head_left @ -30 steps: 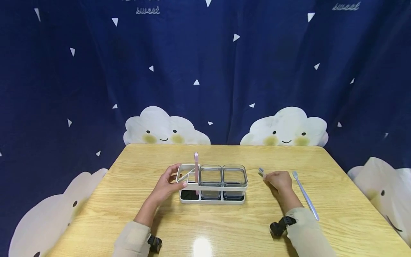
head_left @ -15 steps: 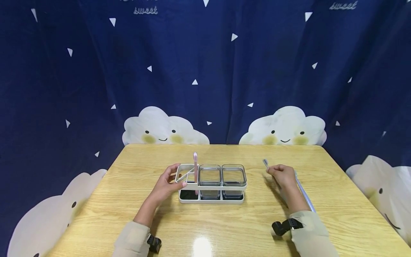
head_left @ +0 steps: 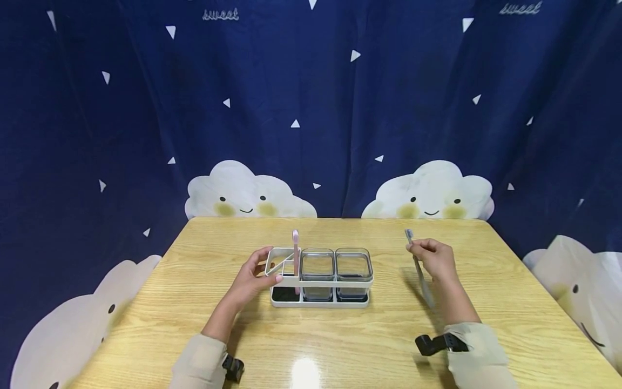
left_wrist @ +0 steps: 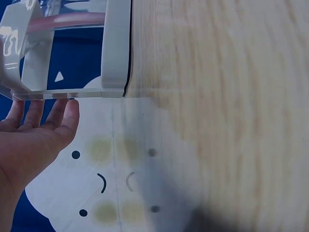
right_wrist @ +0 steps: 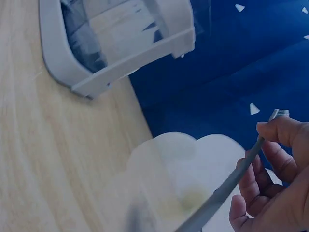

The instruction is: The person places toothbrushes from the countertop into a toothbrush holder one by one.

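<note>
A white toothbrush holder (head_left: 320,305) stands mid-table, with two clear cups (head_left: 318,266) (head_left: 353,265) side by side in it. A pink toothbrush (head_left: 296,251) stands upright in its left section. My left hand (head_left: 252,278) holds the holder's left end, thumb at the front rim and fingers at the side; fingertips touch the end in the left wrist view. To the right, my right hand (head_left: 434,259) pinches a grey toothbrush (right_wrist: 229,186) near its head between thumb and finger. Its bristles point up and its handle slants down toward the table.
The wooden table (head_left: 340,346) reaches to a dark blue curtain (head_left: 330,108) with clouds and triangles behind it. The right forearm covers the place where a blue toothbrush lay. Black cameras (head_left: 439,344) sit on both wrists.
My right hand has moved slightly right and away from me, lifting the grey toothbrush and tilting it more upright. The blue toothbrush has become hidden behind the right arm. The left hand stays put.
</note>
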`<state>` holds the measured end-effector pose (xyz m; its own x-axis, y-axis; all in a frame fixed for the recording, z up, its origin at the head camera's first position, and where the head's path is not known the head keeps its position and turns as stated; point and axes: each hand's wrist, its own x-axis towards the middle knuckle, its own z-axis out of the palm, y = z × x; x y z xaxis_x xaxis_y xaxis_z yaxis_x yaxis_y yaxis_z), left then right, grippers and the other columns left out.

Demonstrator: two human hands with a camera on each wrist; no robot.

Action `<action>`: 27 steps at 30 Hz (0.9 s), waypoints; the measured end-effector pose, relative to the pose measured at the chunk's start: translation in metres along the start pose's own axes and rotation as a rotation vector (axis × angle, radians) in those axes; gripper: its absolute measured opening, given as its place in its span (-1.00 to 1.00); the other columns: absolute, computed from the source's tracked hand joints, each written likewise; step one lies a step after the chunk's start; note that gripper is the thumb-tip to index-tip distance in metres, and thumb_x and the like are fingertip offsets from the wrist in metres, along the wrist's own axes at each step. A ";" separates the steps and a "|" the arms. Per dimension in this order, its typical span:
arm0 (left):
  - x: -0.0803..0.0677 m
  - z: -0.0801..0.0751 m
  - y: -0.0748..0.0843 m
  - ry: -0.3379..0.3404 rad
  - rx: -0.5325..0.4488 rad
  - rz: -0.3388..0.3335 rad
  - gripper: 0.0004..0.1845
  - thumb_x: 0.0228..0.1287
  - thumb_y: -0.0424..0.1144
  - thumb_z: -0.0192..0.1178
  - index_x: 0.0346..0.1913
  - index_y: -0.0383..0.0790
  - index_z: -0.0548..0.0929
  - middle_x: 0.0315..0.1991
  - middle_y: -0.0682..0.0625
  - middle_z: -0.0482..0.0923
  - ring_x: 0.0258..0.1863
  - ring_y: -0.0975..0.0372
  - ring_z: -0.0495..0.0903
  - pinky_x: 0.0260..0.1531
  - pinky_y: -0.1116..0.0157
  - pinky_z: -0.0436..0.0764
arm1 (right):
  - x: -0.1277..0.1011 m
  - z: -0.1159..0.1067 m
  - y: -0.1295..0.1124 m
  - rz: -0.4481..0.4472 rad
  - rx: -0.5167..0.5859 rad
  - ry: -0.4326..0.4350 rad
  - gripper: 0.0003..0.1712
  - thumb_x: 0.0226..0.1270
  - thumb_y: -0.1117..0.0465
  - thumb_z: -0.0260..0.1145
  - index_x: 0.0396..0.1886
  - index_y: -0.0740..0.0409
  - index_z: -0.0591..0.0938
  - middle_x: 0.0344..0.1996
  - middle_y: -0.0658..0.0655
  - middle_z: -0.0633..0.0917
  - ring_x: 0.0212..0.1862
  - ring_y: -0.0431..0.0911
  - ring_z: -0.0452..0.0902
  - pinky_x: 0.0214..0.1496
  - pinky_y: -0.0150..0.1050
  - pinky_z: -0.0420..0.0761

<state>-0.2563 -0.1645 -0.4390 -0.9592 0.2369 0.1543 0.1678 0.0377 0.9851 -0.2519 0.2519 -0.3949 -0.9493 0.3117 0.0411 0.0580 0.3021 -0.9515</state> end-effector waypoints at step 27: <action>0.001 0.000 0.000 0.014 0.002 -0.024 -0.23 -0.02 -0.46 0.38 0.30 -0.16 0.30 0.19 -0.22 0.30 0.10 -0.03 0.38 -0.09 0.20 0.51 | -0.030 0.018 -0.063 -0.393 0.440 -0.013 -0.86 0.10 0.46 0.36 -0.49 0.16 0.62 -0.48 -0.03 0.63 -0.38 -0.25 0.53 -0.25 -0.48 0.55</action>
<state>-0.2571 -0.1647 -0.4393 -0.9661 0.2220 0.1315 0.1450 0.0456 0.9884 -0.2330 0.2073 -0.3420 -0.8775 0.2402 0.4150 -0.4298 -0.0105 -0.9029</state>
